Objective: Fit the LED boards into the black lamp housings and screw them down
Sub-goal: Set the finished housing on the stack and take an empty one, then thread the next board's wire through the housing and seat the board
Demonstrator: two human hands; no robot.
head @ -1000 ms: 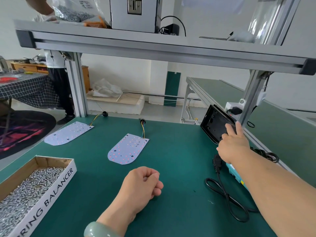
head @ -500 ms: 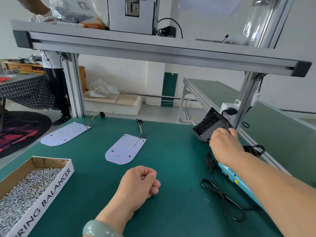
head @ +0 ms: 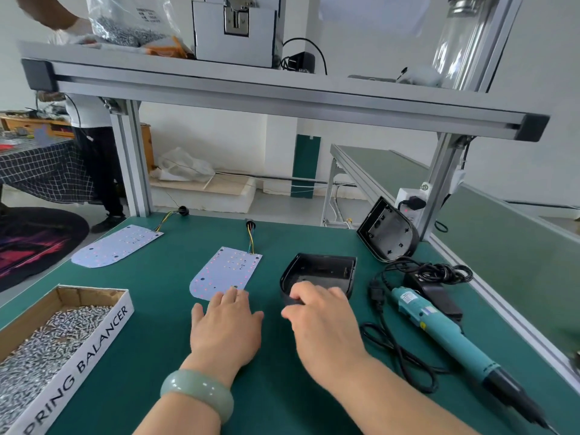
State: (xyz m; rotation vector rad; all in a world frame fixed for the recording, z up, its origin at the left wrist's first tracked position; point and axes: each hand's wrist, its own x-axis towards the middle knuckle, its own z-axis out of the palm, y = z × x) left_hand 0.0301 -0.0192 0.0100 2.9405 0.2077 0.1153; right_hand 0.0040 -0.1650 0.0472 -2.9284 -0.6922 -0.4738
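Housing (head: 320, 271): now down on the table (head: 163, 309), centre frame, right hand (head: 320, 318) gripping its near rim.
Left hand (head: 226, 324): unclenched, flat, fingertips on the LED board (head: 226, 271).
Next: probably seating the board.

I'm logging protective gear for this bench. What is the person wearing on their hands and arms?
No gloves: the left hand and right hand are both bare, and both forearms are uncovered, with no sleeve in view. The only item worn is a thick, smooth, glossy pale green bangle on the left wrist. No ring or watch shows on either hand.
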